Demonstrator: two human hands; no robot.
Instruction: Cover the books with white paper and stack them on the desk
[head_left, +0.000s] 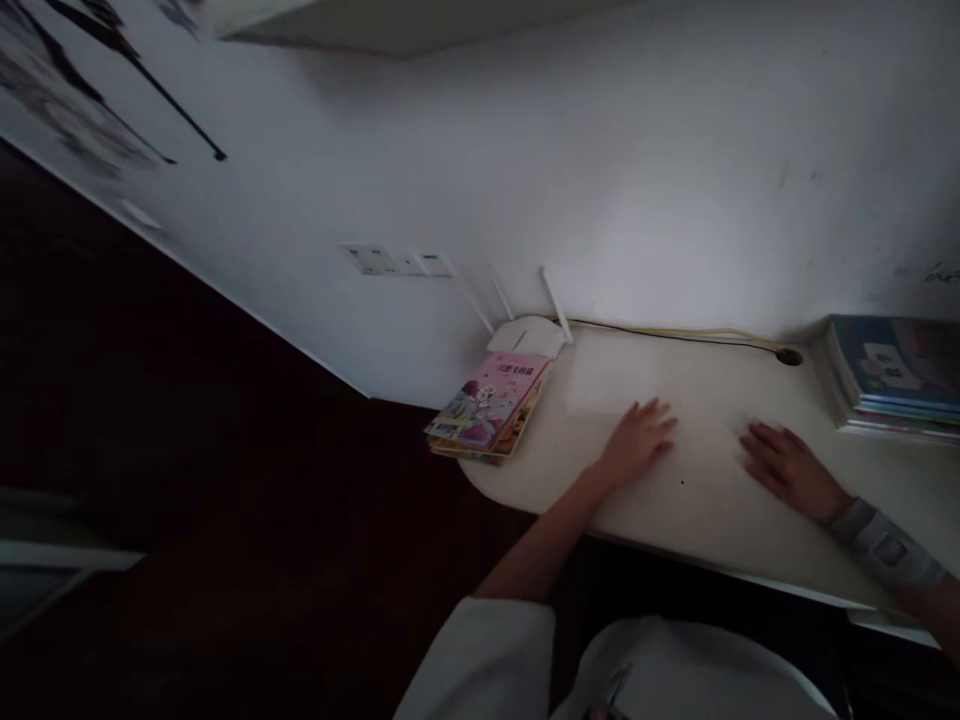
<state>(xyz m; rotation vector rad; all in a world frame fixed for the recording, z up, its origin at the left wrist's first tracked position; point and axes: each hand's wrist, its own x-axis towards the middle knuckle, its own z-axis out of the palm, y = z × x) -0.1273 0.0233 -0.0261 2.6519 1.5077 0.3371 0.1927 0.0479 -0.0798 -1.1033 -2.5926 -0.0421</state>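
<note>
Both my hands lie flat, palms down, on a pale desk (697,500). My left hand (637,442) rests near the desk's middle with its fingers stretched out and holds nothing. My right hand (787,468) lies a little to the right, fingers also spread, empty, with a grey band on its wrist. A small stack of picture books (491,405) with a pink cover sits at the desk's left end, partly over the edge, left of my left hand.
A white router (529,335) with antennas stands against the wall behind the pink books, its cable running right to a hole in the desk (789,356). Another stack of books (896,378) lies at the right. Wall sockets (397,262) sit above. The floor at left is dark.
</note>
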